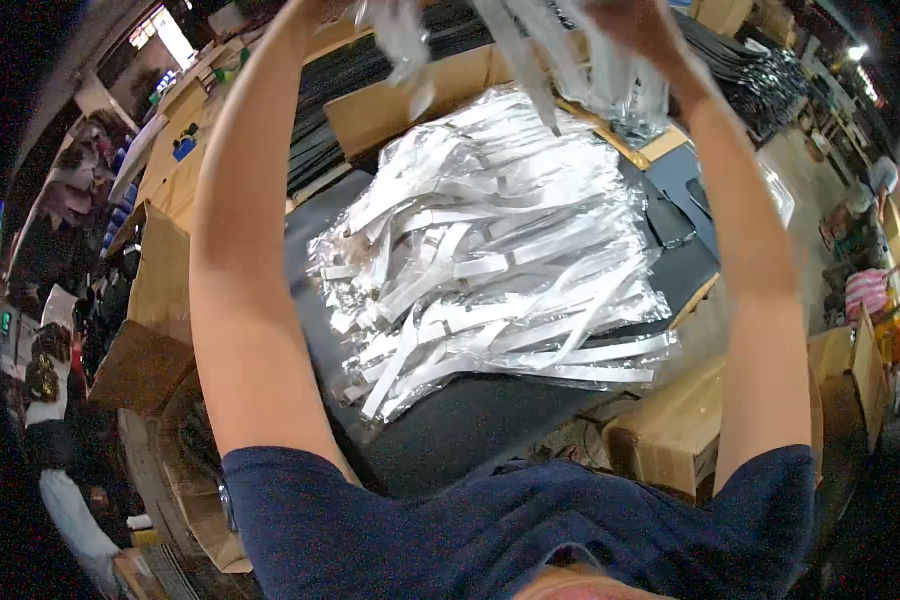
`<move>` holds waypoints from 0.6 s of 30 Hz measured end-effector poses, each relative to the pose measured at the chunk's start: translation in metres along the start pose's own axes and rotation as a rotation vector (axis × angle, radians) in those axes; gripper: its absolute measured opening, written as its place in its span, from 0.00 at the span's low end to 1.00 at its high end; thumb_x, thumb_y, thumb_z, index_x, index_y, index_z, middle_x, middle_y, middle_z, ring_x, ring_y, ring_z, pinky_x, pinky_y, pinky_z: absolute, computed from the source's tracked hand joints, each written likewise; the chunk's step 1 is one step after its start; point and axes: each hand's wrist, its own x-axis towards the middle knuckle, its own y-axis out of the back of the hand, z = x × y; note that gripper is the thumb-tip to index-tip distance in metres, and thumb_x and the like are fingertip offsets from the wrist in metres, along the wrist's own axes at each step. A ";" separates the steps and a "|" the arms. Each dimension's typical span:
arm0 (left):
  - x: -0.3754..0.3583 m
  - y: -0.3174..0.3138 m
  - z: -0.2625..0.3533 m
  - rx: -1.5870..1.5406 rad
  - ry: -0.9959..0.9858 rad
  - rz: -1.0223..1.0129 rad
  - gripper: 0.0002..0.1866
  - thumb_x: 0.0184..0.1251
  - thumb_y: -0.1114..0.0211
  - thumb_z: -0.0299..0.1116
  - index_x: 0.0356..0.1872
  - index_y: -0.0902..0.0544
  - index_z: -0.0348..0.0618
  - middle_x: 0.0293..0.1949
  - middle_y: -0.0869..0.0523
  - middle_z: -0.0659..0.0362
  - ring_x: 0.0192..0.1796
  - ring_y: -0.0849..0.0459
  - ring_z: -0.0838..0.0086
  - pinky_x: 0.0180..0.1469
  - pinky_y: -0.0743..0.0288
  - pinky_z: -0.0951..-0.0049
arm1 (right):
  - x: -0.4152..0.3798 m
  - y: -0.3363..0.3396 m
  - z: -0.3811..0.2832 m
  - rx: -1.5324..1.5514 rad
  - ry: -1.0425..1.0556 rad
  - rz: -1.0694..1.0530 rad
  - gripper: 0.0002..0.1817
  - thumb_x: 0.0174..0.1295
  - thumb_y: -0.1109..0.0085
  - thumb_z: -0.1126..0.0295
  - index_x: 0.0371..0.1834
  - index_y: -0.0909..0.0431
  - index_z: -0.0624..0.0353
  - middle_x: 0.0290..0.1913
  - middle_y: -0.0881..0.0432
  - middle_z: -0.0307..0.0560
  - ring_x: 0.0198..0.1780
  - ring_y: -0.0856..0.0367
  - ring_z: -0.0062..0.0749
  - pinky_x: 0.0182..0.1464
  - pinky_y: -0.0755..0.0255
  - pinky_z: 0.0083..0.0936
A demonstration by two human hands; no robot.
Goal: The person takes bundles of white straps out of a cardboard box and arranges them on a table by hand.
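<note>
A wide heap of white strips in clear plastic sleeves (510, 250) lies on a black table top (450, 430) in front of me. Both my arms stretch forward over it. My left hand (322, 10) is cut off by the top edge; a blurred plastic-sleeved strip (402, 55) hangs beside it, seemingly from its grip. At the upper right my right hand (638, 22), smeared by motion, holds a bunch of similar sleeved strips (540, 50) that dangle above the far side of the heap. The fingertips of both hands are hidden.
A cardboard flap (410, 95) stands behind the heap, with dark strips (320, 130) beyond it. Dark glasses (673, 222) lie at the table's right. Open cardboard boxes stand left (155, 310) and right (670, 430). Another person (880, 180) is far off to the right.
</note>
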 end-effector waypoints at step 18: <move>-0.315 -0.135 -0.105 0.027 0.728 -0.360 0.74 0.24 0.18 0.48 0.72 0.66 0.52 0.72 0.57 0.49 0.73 0.55 0.55 0.73 0.57 0.61 | -0.179 -0.165 -0.133 0.225 -0.228 -1.092 0.66 0.26 0.23 0.56 0.72 0.59 0.33 0.72 0.54 0.62 0.71 0.51 0.56 0.64 0.55 0.66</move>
